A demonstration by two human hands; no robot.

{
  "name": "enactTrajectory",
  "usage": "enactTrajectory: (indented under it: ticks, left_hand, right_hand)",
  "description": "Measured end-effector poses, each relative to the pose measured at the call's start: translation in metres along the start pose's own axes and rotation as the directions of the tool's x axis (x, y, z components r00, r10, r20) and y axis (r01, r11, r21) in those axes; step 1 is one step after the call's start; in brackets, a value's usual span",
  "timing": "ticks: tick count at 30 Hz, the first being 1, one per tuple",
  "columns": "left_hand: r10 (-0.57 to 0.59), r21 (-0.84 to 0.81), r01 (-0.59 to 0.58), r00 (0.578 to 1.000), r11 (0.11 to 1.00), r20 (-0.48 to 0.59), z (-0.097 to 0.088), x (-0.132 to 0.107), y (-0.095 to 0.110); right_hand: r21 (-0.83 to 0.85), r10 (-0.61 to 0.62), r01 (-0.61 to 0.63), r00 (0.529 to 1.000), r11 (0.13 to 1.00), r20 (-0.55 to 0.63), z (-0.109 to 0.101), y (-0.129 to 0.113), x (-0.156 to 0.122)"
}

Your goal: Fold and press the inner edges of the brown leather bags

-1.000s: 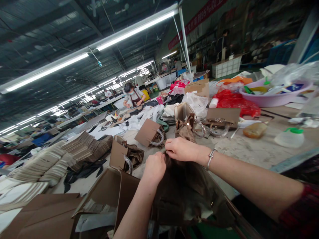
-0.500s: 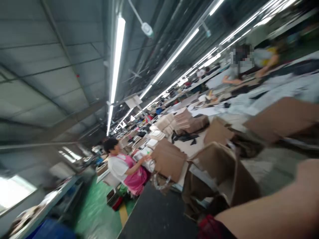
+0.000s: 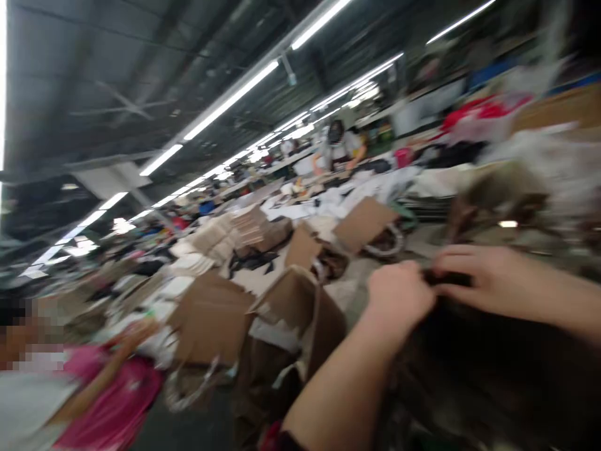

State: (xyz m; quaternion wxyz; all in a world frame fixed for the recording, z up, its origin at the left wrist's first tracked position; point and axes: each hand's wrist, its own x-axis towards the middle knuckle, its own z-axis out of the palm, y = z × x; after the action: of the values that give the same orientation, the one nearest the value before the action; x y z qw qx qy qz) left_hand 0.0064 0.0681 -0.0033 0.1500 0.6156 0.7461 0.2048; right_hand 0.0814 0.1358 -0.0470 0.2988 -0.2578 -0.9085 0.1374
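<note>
My left hand [image 3: 399, 291] reaches in from the bottom with its fingers closed on the upper edge of a dark fabric piece [image 3: 469, 357]. From the right side, my right hand [image 3: 474, 272] pinches the same edge, close beside the left. Below both hands the piece spreads dark and blurred, so its full shape cannot be made out. An open brown fabric bag [image 3: 328, 326] stands left of my left forearm. Beyond my hands lies a flat brown bag [image 3: 366, 222] with a pale handle.
Another brown bag [image 3: 211, 319] with a looped handle lies on the left. A co-worker in a pink apron [image 3: 113, 401] reaches toward the table there. Stacked beige pieces [image 3: 216, 238] and white cloth [image 3: 375, 188] cover the table behind. A second co-worker [image 3: 340, 147] leans over a far table.
The view has swung to the right. Both my hands now show, gripping the dark fabric piece; before, only a blurred forearm and part of a hand were visible at the lower right.
</note>
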Motion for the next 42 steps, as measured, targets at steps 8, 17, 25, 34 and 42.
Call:
enactTrajectory:
  ticks: [8,17,25,34,42]
  left_hand:
    - [0.174,0.382,-0.124,0.98,0.916,-0.099,0.018,0.017,0.012]
    - [0.087,0.365,-0.05,0.993,0.93,-0.085,0.008,-0.002,0.007]
    - [-0.016,0.334,0.049,0.995,0.941,-0.101,-0.001,-0.029,0.006]
    - [0.084,0.05,-0.079,0.991,0.996,-0.101,0.011,-0.014,-0.005]
    - [0.086,0.028,-0.084,0.992,0.996,-0.089,0.008,-0.006,-0.001]
  right_hand:
    - [0.05,0.029,-0.037,0.989,0.998,0.145,-0.109,0.027,-0.059]
    - [-0.043,0.165,-0.16,0.976,0.986,0.141,-0.104,0.033,-0.055]
    - [-0.13,0.061,-0.044,0.99,0.99,0.129,-0.091,0.03,-0.055]
    - [-0.01,-0.096,0.098,0.985,0.995,0.147,-0.09,0.056,-0.052]
    - [-0.053,-0.199,0.208,0.971,0.977,0.134,-0.103,0.023,-0.043]
